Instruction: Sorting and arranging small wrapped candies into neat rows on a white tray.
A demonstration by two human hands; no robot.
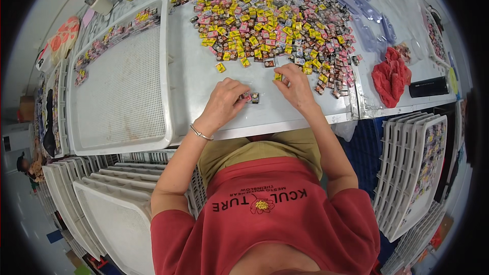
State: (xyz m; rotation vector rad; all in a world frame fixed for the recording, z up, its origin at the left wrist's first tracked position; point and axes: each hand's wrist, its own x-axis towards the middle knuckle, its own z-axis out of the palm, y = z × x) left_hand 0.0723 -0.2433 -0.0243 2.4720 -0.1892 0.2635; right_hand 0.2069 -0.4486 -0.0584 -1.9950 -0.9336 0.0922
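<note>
A large heap of tiny printed boxes (265,20) in yellow, pink and dark colours covers the far middle of the table. My left hand (224,101) rests near the front edge, fingers closed at a small pinkish box (246,95). Right beside that one lies a dark little box (255,98). My right hand (296,90) pinches a tiny yellow box (277,77) at the near side of the heap. Two loose yellow boxes (220,67) (245,62) lie just off the pile.
On the left sits a white mesh tray (119,89) with rows of boxes along its far side. A red cloth (390,76), a black cylinder (429,87) and clear plastic trays (364,12) are on the right. Stacked white trays (412,168) stand below the table on both sides.
</note>
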